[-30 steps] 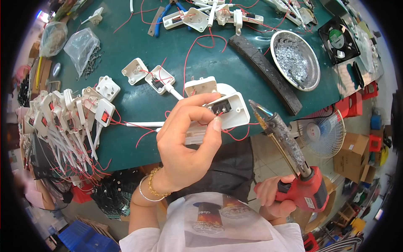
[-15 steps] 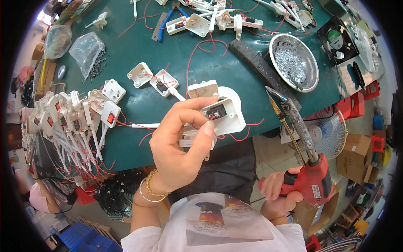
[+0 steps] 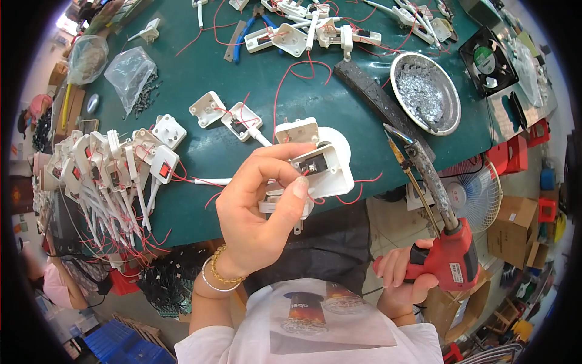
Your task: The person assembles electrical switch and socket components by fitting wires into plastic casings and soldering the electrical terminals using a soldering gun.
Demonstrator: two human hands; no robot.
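My left hand [image 3: 257, 209] holds a white plastic housing [image 3: 335, 180] at the table's front edge, thumb and fingers closed at its left side. A black switch [image 3: 313, 164] sits inside the housing, and my thumb and forefinger are beside it at a red wire [image 3: 316, 200]. My right hand [image 3: 403, 273] grips a red-handled soldering gun [image 3: 456, 258], whose metal tip [image 3: 391, 133] points up and left, apart from the housing and to its right. Just behind my left hand lie an opened white case [image 3: 297, 131] and another wired case [image 3: 241, 119].
A metal bowl of grey flakes [image 3: 426, 94] stands right of a dark bar [image 3: 385, 103]. Wired white plugs [image 3: 115, 164] are piled at left. Blue-handled pliers [image 3: 244, 37], a black fan [image 3: 488, 60] and plastic bags [image 3: 130, 76] lie farther back. Another person [image 3: 60, 282] is at far left.
Over the last second the soldering gun has moved right, its tip away from the housing. My left hand and the housing have shifted slightly left. Little differs from half a second ago.
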